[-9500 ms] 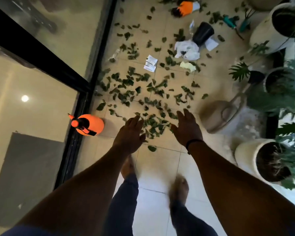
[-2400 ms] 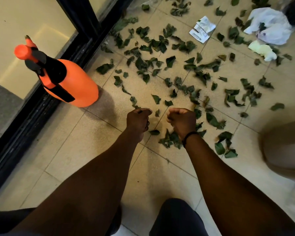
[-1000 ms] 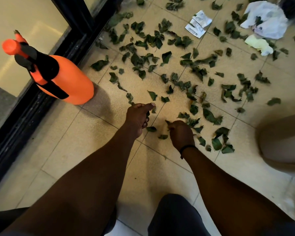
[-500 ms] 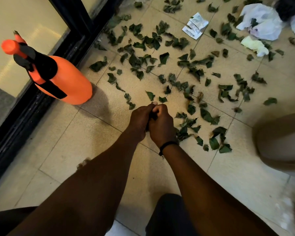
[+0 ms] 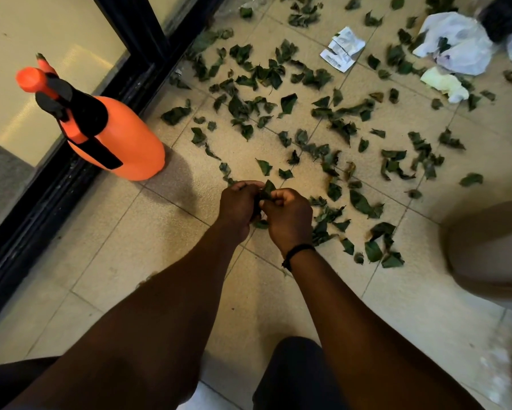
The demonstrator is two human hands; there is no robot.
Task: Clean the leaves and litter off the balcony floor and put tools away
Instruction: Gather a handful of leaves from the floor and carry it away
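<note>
Balcony floor [image 5: 136,255] is still mostly covered in leaves [image 5: 293,113] and paper litter [image 5: 342,50]. Your left hand [image 5: 238,204] and right hand [image 5: 288,214] both grip a small leaf bunch [image 5: 267,189]; barely started, honestly.

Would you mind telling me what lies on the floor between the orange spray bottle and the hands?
In the head view, only bare tile, darkened by the bottle's shadow, separates the orange spray bottle from the left hand and right hand; the hands hold leaves.
</note>
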